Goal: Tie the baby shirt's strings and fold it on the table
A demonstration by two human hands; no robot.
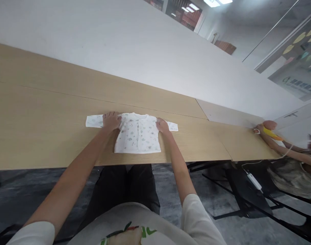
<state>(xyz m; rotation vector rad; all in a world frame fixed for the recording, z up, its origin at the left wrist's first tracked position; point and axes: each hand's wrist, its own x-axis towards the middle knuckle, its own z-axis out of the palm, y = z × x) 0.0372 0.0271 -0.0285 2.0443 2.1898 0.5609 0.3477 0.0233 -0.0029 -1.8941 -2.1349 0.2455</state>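
Observation:
A white long-sleeved baby shirt (131, 136) with a small grey print and a front placket lies spread on the wooden table (55, 136). Its collar faces away from me and its hem lies toward me. My left hand (111, 120) rests palm down across the left sleeve close to the shoulder, thumb on the shirt's side edge. Over the right sleeve, also near the shoulder, lies my right hand (162, 125). Both hands have their fingers laid over the fabric, and the cuffs stick out beyond them. The parts of the sleeves beneath my palms are hidden.
A white wall panel (119, 44) rises behind the table. At the far right another person's hands (260, 129) are at a baby doll (269, 125) with yellow cloth. Black folding chairs (243, 190) stand below the right side, one bearing a white power strip (254, 181).

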